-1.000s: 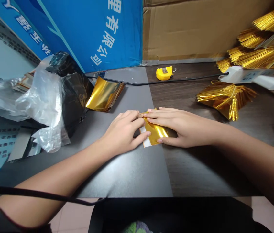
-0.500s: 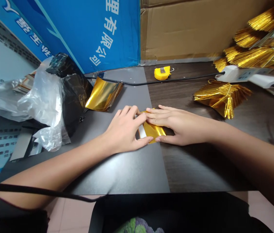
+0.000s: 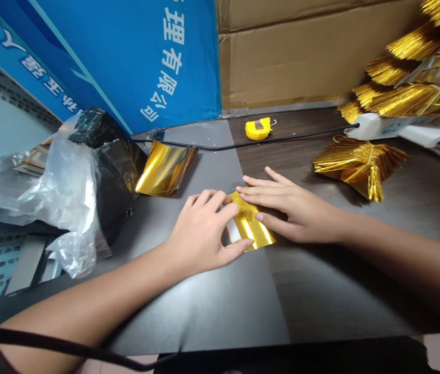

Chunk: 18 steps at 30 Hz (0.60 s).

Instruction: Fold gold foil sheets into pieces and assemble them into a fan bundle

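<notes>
A sheet of shiny gold foil paper (image 3: 256, 228) lies flat on the table, with a white strip showing near its left side. My left hand (image 3: 202, 231) holds down that left side, its fingers curled over the paper and its thumb along the near edge. Stretched out over the sheet's right part, my right hand (image 3: 300, 210) has its fingers apart and the fingertips at the foil. Behind my left hand is a small stack of gold foil sheets (image 3: 165, 169), slightly curved.
Bundled, folded gold paper (image 3: 360, 163) sits at the right, and more bundles (image 3: 407, 98) are piled behind a white power strip (image 3: 368, 126). A yellow tape measure (image 3: 257, 129) stands by a black cable (image 3: 297, 136). At left is a black-wrapped package (image 3: 118, 176) with clear plastic (image 3: 69, 192).
My right hand has lifted slightly and spread its fingers, uncovering more of the gold sheet. My left hand stays on the sheet's left side. The whole view has shifted a little.
</notes>
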Each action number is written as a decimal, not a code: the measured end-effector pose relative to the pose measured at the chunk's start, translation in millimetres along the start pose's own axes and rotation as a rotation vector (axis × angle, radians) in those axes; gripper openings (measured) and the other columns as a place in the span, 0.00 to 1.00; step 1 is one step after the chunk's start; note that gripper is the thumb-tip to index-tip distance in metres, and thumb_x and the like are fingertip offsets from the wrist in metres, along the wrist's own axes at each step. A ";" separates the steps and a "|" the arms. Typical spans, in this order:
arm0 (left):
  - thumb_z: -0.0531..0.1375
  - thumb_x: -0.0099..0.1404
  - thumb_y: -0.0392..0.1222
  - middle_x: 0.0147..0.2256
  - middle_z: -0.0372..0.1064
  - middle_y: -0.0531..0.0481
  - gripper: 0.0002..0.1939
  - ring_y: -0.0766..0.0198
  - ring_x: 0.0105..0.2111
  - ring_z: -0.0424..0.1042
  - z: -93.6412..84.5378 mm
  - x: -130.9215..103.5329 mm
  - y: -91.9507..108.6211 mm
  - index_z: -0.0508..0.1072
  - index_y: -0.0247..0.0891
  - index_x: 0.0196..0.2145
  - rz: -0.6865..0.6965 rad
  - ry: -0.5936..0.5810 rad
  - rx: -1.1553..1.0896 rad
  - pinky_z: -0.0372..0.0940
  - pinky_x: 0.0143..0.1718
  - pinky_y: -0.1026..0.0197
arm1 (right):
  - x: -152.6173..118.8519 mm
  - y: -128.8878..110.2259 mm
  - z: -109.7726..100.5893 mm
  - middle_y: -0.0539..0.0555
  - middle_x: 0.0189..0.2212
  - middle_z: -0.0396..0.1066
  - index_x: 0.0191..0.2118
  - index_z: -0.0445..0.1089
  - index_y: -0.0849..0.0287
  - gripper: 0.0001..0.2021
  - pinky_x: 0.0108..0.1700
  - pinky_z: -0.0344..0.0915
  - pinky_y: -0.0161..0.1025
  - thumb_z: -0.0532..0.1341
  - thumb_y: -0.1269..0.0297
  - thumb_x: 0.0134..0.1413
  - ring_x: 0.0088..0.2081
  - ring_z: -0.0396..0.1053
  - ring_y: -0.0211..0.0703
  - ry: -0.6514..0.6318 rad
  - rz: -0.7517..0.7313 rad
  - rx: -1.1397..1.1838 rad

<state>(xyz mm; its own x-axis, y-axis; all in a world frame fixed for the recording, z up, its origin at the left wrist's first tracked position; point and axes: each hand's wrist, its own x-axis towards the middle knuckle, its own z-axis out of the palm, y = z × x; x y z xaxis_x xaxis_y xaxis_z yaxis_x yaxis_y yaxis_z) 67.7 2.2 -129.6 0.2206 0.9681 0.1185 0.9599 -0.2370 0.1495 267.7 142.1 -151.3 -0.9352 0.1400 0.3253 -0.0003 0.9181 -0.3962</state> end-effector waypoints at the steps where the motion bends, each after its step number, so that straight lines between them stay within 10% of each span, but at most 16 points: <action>1: 0.59 0.65 0.63 0.46 0.68 0.44 0.23 0.49 0.50 0.65 0.2 0.0 -0.2 0.71 0.38 0.41 0.001 -0.003 -0.003 0.64 0.47 0.45 | 0.8 0.5 0.5 0.62 0.62 0.66 0.65 0.65 0.59 0.23 0.70 0.42 0.69 0.56 0.67 0.67 0.69 0.55 0.56 0.030 0.002 -0.009; 7: 0.59 0.65 0.63 0.45 0.68 0.44 0.23 0.48 0.50 0.65 1.5 0.5 -2.4 0.71 0.39 0.40 0.012 0.013 -0.024 0.64 0.45 0.44 | -0.8 4.1 -1.2 0.53 0.48 0.78 0.44 0.80 0.53 0.08 0.69 0.44 0.71 0.62 0.64 0.65 0.65 0.62 0.58 0.064 -0.062 -0.030; 18: 0.59 0.65 0.64 0.45 0.68 0.44 0.24 0.47 0.50 0.65 3.3 0.3 -3.2 0.70 0.39 0.38 0.019 0.022 -0.032 0.64 0.45 0.44 | -9.9 5.5 -9.8 0.56 0.58 0.71 0.59 0.73 0.52 0.21 0.68 0.35 0.76 0.65 0.58 0.62 0.72 0.44 0.61 -0.125 0.099 0.003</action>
<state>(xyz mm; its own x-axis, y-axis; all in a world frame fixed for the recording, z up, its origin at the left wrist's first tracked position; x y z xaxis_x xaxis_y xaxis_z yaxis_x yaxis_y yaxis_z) 65.2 3.5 -133.4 0.2345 0.9616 0.1428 0.9496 -0.2580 0.1779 280.4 149.4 -148.4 -0.9675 0.1822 0.1756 0.0928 0.9010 -0.4237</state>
